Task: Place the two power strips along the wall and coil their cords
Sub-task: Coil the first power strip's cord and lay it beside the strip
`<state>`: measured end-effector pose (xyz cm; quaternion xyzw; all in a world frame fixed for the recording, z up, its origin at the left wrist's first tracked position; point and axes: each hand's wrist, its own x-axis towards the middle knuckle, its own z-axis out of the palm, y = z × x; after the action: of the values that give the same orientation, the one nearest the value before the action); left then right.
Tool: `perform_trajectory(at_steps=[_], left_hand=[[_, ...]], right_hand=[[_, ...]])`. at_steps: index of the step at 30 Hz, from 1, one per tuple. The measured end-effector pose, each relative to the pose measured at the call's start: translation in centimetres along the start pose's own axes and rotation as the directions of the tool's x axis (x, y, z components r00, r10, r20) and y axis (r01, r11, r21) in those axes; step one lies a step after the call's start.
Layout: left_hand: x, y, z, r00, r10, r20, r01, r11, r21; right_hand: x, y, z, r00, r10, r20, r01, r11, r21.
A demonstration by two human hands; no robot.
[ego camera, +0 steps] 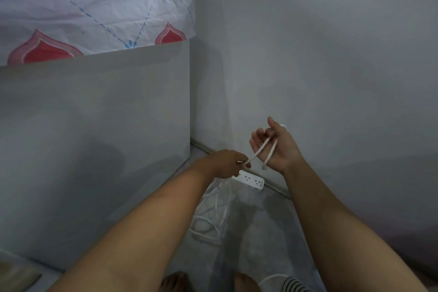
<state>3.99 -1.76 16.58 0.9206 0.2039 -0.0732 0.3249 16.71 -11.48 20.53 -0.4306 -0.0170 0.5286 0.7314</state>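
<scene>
The grey wall [331, 66] fills the right side. On the left a grey bed panel [94, 137] stands under a heart-patterned sheet [94, 7], leaving a narrow floor [267, 232] that runs into the corner. One white power strip [251, 179] already lies flat at the floor's far edge, tight along the wall; I can see no second strip from here. A loose tangle [213, 220] of white cable sprawls mid-floor, not yet wound. The cord [258, 150] is only begun: a couple of turns loop round the right grip [276, 147], held palm-up with its fingers curled about them, while the left grip [227, 163] pinches the next length just beside it. Most of the coiling looks left to do.
</scene>
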Motion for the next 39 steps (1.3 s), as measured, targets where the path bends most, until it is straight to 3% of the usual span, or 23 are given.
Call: perform_trajectory(at_steps=[3,5,6,10,16,20,22,24,26,32,34,37,39], left_hand=[[-0.2,-1.1,0.7,0.998,-0.051,0.04,0.045,0.987,0.156],[-1.1,-3.3,1.8,0.978,-0.179,0.107,0.132,0.929,0.347],[-1.7,-4.6,2.2,0.962,-0.238,0.133,0.176,0.915,0.364],[-2.9,-7.8,1.9,0.951,-0.296,0.086,0.282,0.948,0.146],[-3.7,-9.5,2.8,0.921,-0.382,0.079,0.357,0.907,0.224],[-4.1,-10.3,2.2,0.926,-0.375,-0.054,0.378,0.907,0.184],[-4.5,-10.6,1.6,0.918,-0.364,-0.155,0.395,0.862,0.316],[-5.3,-11.3,1.4,0.911,-0.339,-0.235,0.412,0.747,0.521],[-6.3,-12.0,1.6,0.907,-0.335,-0.254,0.42,0.678,0.604],[-8.4,-12.1,2.7,0.821,-0.571,-0.01,0.436,0.616,0.656],[-7.7,-11.3,2.9,0.791,-0.607,0.071,0.437,0.643,0.629],[-5.7,-9.7,2.9,0.771,-0.585,0.252,0.483,0.794,0.37],[-4.7,-8.3,2.6,0.806,-0.531,0.26,0.497,0.847,0.189]], right_hand=[[-0.1,-0.6,0.3,1.0,-0.004,0.015,0.003,0.997,0.077],[-0.3,-1.5,0.2,0.999,-0.026,0.041,0.017,0.981,0.193],[-0.4,-2.0,0.1,0.998,-0.045,0.052,0.03,0.968,0.248],[-0.9,-3.4,-0.5,0.99,-0.126,0.064,0.092,0.92,0.381],[-0.8,-3.9,-1.8,0.972,-0.223,-0.073,0.222,0.769,0.599],[-0.8,-4.1,-3.0,0.952,-0.23,-0.2,0.305,0.714,0.63],[-0.8,-4.4,-3.4,0.942,-0.228,-0.246,0.335,0.688,0.644],[-0.9,-5.0,-3.7,0.932,-0.225,-0.284,0.36,0.655,0.664],[-1.2,-5.7,-4.1,0.923,-0.234,-0.305,0.383,0.612,0.691],[-1.8,-5.8,-4.0,0.926,-0.263,-0.27,0.373,0.529,0.762],[-1.7,-5.4,-3.1,0.932,-0.283,-0.225,0.346,0.518,0.782],[-1.4,-5.1,-1.0,0.938,-0.326,-0.121,0.29,0.54,0.79],[-1.2,-4.5,0.4,0.942,-0.326,-0.077,0.261,0.567,0.781]])
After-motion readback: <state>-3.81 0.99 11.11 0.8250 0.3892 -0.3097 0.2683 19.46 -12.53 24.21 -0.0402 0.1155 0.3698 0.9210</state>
